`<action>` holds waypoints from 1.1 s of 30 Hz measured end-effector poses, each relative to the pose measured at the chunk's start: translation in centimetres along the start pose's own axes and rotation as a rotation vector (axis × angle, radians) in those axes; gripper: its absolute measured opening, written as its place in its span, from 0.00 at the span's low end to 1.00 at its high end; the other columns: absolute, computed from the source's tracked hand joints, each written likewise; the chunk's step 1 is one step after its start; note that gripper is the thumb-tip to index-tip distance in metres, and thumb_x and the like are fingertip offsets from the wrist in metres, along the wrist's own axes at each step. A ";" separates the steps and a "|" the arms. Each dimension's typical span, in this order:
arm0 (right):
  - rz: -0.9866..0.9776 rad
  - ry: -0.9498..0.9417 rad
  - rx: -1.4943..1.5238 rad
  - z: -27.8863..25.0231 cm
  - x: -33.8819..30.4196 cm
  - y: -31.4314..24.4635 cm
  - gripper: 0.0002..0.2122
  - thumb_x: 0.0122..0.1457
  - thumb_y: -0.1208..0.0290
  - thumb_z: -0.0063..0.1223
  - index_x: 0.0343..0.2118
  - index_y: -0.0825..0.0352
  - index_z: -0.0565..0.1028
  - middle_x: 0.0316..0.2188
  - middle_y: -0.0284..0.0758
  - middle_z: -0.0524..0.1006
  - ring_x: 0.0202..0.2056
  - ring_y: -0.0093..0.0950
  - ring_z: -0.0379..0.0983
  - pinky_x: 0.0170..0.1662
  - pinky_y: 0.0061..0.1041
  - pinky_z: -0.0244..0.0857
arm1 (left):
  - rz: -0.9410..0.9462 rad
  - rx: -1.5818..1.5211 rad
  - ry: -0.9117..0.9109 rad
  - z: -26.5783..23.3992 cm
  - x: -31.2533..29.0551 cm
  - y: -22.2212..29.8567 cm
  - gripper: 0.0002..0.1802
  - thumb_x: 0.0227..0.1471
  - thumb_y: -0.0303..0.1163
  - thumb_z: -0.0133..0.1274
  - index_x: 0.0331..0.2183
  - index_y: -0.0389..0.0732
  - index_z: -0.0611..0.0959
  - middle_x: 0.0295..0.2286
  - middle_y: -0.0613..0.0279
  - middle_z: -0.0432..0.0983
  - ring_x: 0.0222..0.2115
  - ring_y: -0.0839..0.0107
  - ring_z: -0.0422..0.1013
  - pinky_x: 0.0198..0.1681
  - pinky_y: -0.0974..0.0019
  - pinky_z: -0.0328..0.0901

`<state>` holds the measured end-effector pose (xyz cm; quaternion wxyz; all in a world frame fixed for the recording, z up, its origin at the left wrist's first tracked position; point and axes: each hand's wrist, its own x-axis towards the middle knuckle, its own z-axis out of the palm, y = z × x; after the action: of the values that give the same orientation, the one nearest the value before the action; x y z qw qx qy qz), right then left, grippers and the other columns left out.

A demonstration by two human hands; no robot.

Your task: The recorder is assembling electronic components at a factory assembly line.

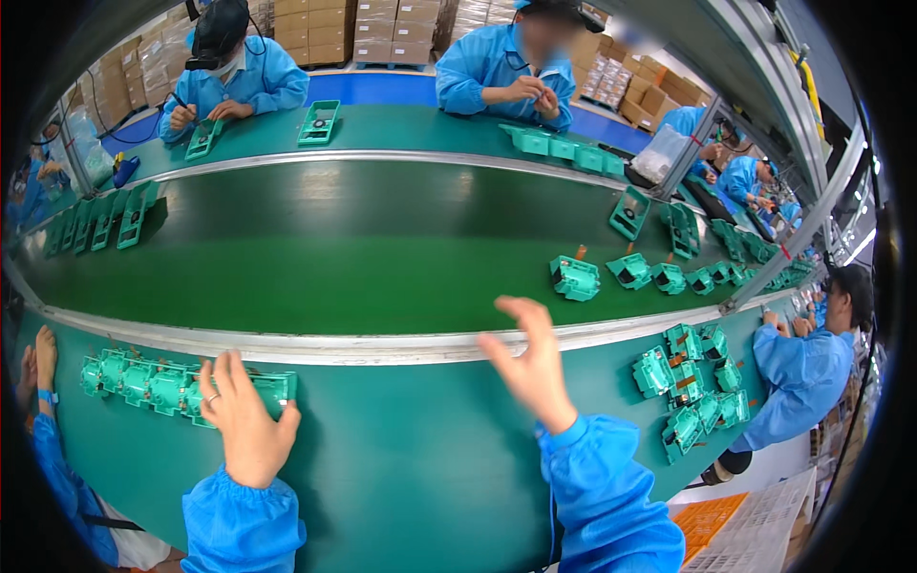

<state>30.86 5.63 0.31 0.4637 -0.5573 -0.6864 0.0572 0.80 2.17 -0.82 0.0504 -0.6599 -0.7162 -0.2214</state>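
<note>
Casings (170,389) nr L hand (246,420), insides unclear

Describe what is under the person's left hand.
The row of green housings runs beneath the left hand, with green parts showing on both sides of its fingers. What lies directly behind the fingers is covered, and whether they touch the row is unclear.

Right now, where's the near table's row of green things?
On the head view's left, the row lies near the metal rail, partly behind the left hand.
</note>
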 end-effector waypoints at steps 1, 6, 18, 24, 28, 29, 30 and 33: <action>0.020 0.056 -0.071 -0.7 1.0 2.0 0.22 0.42 0.69 0.57 0.41 0.71 0.66 0.40 0.44 0.67 0.44 0.40 0.61 0.47 0.33 0.55 | -0.006 -0.007 0.006 -0.5 0.0 0.1 0.43 0.29 0.27 0.55 0.50 0.35 0.56 0.49 0.48 0.49 0.51 0.46 0.43 0.48 0.45 0.44; 0.435 0.238 -0.441 -4.6 3.2 10.2 0.42 0.38 0.59 0.62 0.52 0.73 0.50 0.47 0.55 0.56 0.47 0.48 0.54 0.49 0.37 0.52 | -0.097 0.097 0.026 -1.6 1.2 1.0 0.51 0.29 0.20 0.56 0.55 0.49 0.49 0.51 0.51 0.44 0.53 0.46 0.41 0.50 0.44 0.44; 0.228 0.051 0.175 2.5 0.4 2.5 0.40 0.39 0.66 0.59 0.52 0.78 0.49 0.43 0.50 0.65 0.46 0.36 0.63 0.48 0.29 0.56 | -0.066 -1.522 -0.744 1.8 -2.9 7.7 0.25 0.49 0.26 0.46 0.50 0.39 0.59 0.45 0.54 0.60 0.48 0.65 0.58 0.49 0.63 0.55; 0.046 -0.113 0.103 2.9 -5.5 -6.2 0.42 0.38 0.66 0.62 0.53 0.73 0.48 0.45 0.49 0.58 0.46 0.43 0.60 0.44 0.32 0.60 | -0.346 -1.969 -0.713 1.7 -3.4 8.2 0.35 0.47 0.24 0.49 0.54 0.40 0.50 0.47 0.50 0.57 0.44 0.66 0.61 0.47 0.64 0.59; 0.003 -0.160 0.363 3.0 -7.1 -5.6 0.41 0.40 0.70 0.61 0.54 0.70 0.47 0.49 0.45 0.53 0.49 0.38 0.56 0.47 0.33 0.58 | -0.287 -1.934 -0.660 2.0 -2.6 7.3 0.35 0.44 0.19 0.50 0.53 0.40 0.54 0.46 0.53 0.58 0.41 0.69 0.62 0.45 0.66 0.60; 0.046 -0.180 0.612 3.0 -7.2 -5.0 0.40 0.41 0.73 0.60 0.55 0.69 0.47 0.49 0.43 0.53 0.50 0.36 0.56 0.48 0.33 0.58 | -0.258 -1.940 -0.670 2.1 -2.3 6.9 0.35 0.44 0.19 0.50 0.53 0.40 0.55 0.46 0.53 0.58 0.42 0.69 0.62 0.45 0.66 0.60; 0.167 -0.206 0.886 3.0 -7.3 -4.5 0.37 0.44 0.79 0.55 0.55 0.68 0.46 0.49 0.38 0.53 0.50 0.33 0.56 0.49 0.33 0.57 | -0.229 -1.920 -0.651 2.6 -2.2 6.6 0.35 0.43 0.17 0.50 0.53 0.40 0.57 0.47 0.53 0.58 0.42 0.68 0.62 0.45 0.65 0.60; 0.371 -0.165 1.164 2.5 -6.8 -4.5 0.26 0.50 0.84 0.44 0.53 0.71 0.52 0.49 0.37 0.55 0.47 0.32 0.60 0.49 0.30 0.57 | -0.124 -1.940 -0.660 2.2 -2.0 6.4 0.36 0.42 0.16 0.50 0.53 0.40 0.57 0.48 0.52 0.57 0.43 0.67 0.61 0.46 0.65 0.60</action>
<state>25.52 -0.50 -2.34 0.6195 -0.3165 -0.4679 0.5451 7.76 1.37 -1.91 -0.7158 -0.4063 -0.2401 -0.5146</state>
